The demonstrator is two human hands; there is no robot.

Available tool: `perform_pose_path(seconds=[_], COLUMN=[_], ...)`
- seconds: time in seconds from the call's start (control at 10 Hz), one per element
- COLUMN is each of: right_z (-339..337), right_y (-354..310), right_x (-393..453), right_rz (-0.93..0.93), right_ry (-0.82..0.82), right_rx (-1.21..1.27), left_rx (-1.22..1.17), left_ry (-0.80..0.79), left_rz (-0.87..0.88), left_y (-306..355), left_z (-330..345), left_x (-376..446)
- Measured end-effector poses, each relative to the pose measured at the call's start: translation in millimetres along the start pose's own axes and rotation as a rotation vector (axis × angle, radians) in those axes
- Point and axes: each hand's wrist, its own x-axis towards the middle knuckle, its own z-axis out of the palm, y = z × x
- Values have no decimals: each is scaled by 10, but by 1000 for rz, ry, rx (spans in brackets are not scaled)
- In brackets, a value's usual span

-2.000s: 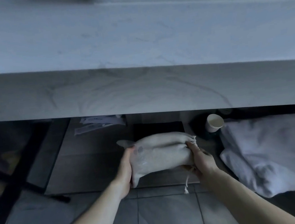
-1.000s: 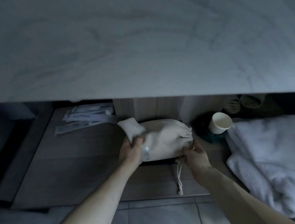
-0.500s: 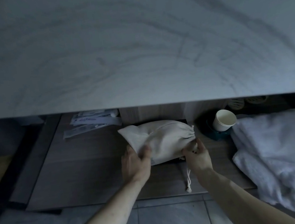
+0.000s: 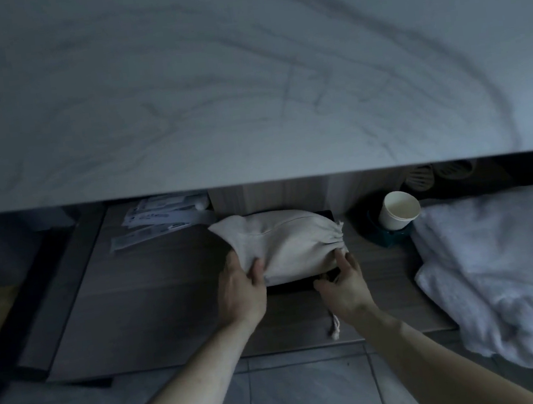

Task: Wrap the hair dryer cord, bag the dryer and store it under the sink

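Observation:
The beige drawstring cloth bag (image 4: 284, 246), bulging with the hidden dryer, lies on its side on the wooden shelf (image 4: 153, 299) under the marble counter (image 4: 244, 87). Its cinched neck points right. It rests on a flat dark object (image 4: 289, 288). My left hand (image 4: 241, 294) pinches the fabric at the bag's front left corner, thumb on top. My right hand (image 4: 344, 288) is at the neck end with its fingers spread, the fingertips just touching the bag. The drawstring (image 4: 335, 326) trails toward the shelf's front edge below my right wrist.
A white paper cup (image 4: 398, 209) leans in a dark holder (image 4: 383, 237) right of the bag. Folded white towels (image 4: 508, 266) fill the shelf's right end. Several flat packets (image 4: 160, 221) lie at the back left. Grey floor tiles (image 4: 299, 396) lie below.
The bag went from being held in the air in front of the shelf to lying on it. My right hand has let go of the neck and opened; my left still pinches the fabric.

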Motion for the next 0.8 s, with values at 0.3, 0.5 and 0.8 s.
perform_pose_path(seconds=[0.3, 0.5, 0.8], right_z=[-116, -131, -144], right_y=[-34, -85, -232], right_x=[-137, -218, -302], right_rz=[-42, -13, -61], right_ry=[28, -121, -163], right_rx=[-165, -244, -313], left_rx=[182, 413, 435], left_ry=[161, -151, -375], left_rz=[264, 327, 210], left_y=[27, -55, 90], left_z=[-138, -198, -503], left_x=[-187, -346, -439])
